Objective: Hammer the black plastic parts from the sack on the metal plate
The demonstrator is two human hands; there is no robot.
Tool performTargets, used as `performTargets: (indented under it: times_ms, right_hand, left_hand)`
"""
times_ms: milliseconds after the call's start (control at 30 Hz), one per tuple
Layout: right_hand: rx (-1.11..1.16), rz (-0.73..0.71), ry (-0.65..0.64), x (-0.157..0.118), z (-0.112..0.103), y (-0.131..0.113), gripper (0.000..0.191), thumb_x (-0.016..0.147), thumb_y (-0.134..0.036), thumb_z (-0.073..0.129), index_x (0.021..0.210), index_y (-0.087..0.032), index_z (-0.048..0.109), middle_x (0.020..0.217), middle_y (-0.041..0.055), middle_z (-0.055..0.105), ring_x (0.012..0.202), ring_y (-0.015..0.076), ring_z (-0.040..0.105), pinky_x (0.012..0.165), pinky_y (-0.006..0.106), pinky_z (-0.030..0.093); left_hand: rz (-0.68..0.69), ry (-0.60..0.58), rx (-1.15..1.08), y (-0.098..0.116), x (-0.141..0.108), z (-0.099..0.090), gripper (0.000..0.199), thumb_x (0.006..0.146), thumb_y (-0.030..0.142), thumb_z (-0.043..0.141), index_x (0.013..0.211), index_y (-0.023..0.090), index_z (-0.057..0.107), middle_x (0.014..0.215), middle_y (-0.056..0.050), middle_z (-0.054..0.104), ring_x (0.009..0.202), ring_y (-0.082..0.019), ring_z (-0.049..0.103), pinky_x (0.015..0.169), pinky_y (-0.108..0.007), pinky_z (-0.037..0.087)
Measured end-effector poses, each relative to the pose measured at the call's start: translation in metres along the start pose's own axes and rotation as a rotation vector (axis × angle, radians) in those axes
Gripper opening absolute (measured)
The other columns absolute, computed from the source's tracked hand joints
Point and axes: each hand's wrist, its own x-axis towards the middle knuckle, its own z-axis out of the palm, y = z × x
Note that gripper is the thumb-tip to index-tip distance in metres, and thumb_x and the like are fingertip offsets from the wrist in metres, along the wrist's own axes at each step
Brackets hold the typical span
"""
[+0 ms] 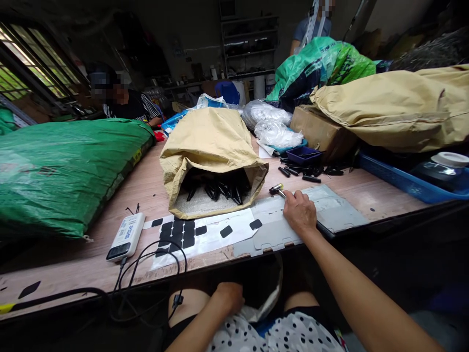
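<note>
My right hand [300, 213] is closed around the handle of a small hammer [277, 189], whose head is part dark, part yellowish. That hand rests over a grey plate [339, 208] at the table's front edge. Below the edge, my left hand [230, 296] is in my lap, beside the pale rim of an open bag [269, 303]; its fingers are hidden. On the table, a tan sack [210, 129] lies with its mouth towards me, and black pointed pieces [223, 189] show inside. A white sheet with black rounded stickers [183, 232] lies in front of it.
A white power bank [127, 234] with black cables [146, 254] stands left. A large green sack [66, 171] fills the left side. Loose black pieces [311, 179], a purple tray [303, 155], a cardboard box [317, 129] and a blue basket [395, 178] lie right. Two people are beyond.
</note>
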Motion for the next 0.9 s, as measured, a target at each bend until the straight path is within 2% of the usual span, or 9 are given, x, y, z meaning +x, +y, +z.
performTargets:
  times_ms: [100,200,233,300,433,500,567,800,900]
  right_hand:
    - [-0.007,-0.004,0.012,0.0,0.001,0.001,0.035,0.099,-0.025,0.045,0.129,-0.025,0.064,0.102,0.01,0.06,0.094,0.0232,0.051,0.072,0.033,0.029]
    - [-0.013,-0.008,0.011,-0.001,0.001,0.001,0.036,0.099,-0.026,0.046,0.13,-0.025,0.064,0.102,0.0102,0.06,0.093,0.0231,0.052,0.071,0.032,0.029]
    - [-0.015,-0.009,0.008,-0.001,0.0,0.001,0.036,0.099,-0.026,0.046,0.13,-0.024,0.064,0.102,0.0102,0.06,0.093,0.0231,0.052,0.07,0.032,0.029]
    - [-0.016,-0.009,0.001,-0.001,0.0,0.001,0.036,0.099,-0.026,0.047,0.131,-0.024,0.064,0.102,0.0101,0.06,0.093,0.0231,0.052,0.07,0.032,0.028]
    - [-0.017,-0.011,0.0,0.0,0.0,0.001,0.036,0.099,-0.026,0.047,0.13,-0.024,0.064,0.102,0.0103,0.06,0.092,0.0232,0.052,0.07,0.033,0.029]
    - [-0.017,-0.01,0.002,0.001,0.0,0.001,0.035,0.099,-0.026,0.047,0.129,-0.024,0.064,0.103,0.0104,0.06,0.093,0.0233,0.052,0.07,0.033,0.03]
    - [-0.02,-0.012,0.002,0.001,-0.001,0.0,0.034,0.098,-0.025,0.047,0.128,-0.023,0.064,0.103,0.0103,0.061,0.093,0.0236,0.053,0.071,0.033,0.03]
    - [-0.034,-0.002,-0.011,0.001,-0.003,-0.002,0.033,0.099,-0.024,0.046,0.128,-0.024,0.064,0.104,0.0096,0.061,0.094,0.0234,0.054,0.072,0.033,0.031]
    - [-0.036,-0.004,-0.009,0.001,-0.003,-0.002,0.034,0.1,-0.025,0.045,0.128,-0.024,0.063,0.105,0.01,0.061,0.094,0.0233,0.054,0.072,0.032,0.031]
  left_hand:
    - [0.249,-0.064,-0.049,0.028,-0.034,-0.04,0.024,0.082,0.038,0.069,0.098,0.024,0.081,0.1,-0.01,0.08,0.103,-0.036,0.073,0.092,-0.047,0.054]
    - [0.549,-0.092,-0.4,0.047,-0.055,-0.105,0.033,0.092,0.048,0.061,0.111,0.027,0.077,0.096,-0.001,0.08,0.089,-0.02,0.073,0.081,-0.029,0.055]
    - [0.505,0.035,-0.461,0.048,-0.055,-0.128,0.034,0.092,0.049,0.061,0.108,0.024,0.077,0.09,-0.001,0.079,0.084,-0.018,0.072,0.077,-0.027,0.055]
    - [0.251,0.503,-0.459,0.038,-0.045,-0.172,0.032,0.091,0.047,0.063,0.098,0.02,0.077,0.086,-0.003,0.077,0.082,-0.019,0.071,0.077,-0.028,0.055]
    - [-0.203,1.043,-0.343,-0.014,-0.006,-0.229,0.035,0.098,0.029,0.047,0.121,0.014,0.067,0.125,-0.018,0.066,0.123,-0.032,0.058,0.102,-0.045,0.046]
    - [-0.506,1.185,-0.21,-0.041,0.013,-0.24,0.035,0.095,0.022,0.048,0.124,0.012,0.065,0.13,-0.022,0.061,0.128,-0.037,0.054,0.099,-0.047,0.048]
    - [-0.657,1.211,-0.12,-0.058,0.026,-0.242,0.033,0.091,0.02,0.052,0.12,0.009,0.066,0.13,-0.025,0.06,0.127,-0.039,0.053,0.095,-0.048,0.05]
    - [-0.561,1.196,-0.06,-0.061,0.024,-0.223,0.029,0.092,0.023,0.055,0.113,0.012,0.071,0.119,-0.021,0.066,0.118,-0.037,0.058,0.092,-0.046,0.05]
    - [-0.355,1.301,-0.143,-0.046,0.005,-0.2,0.03,0.092,0.027,0.058,0.117,0.016,0.071,0.108,-0.015,0.069,0.105,-0.032,0.062,0.088,-0.042,0.05]
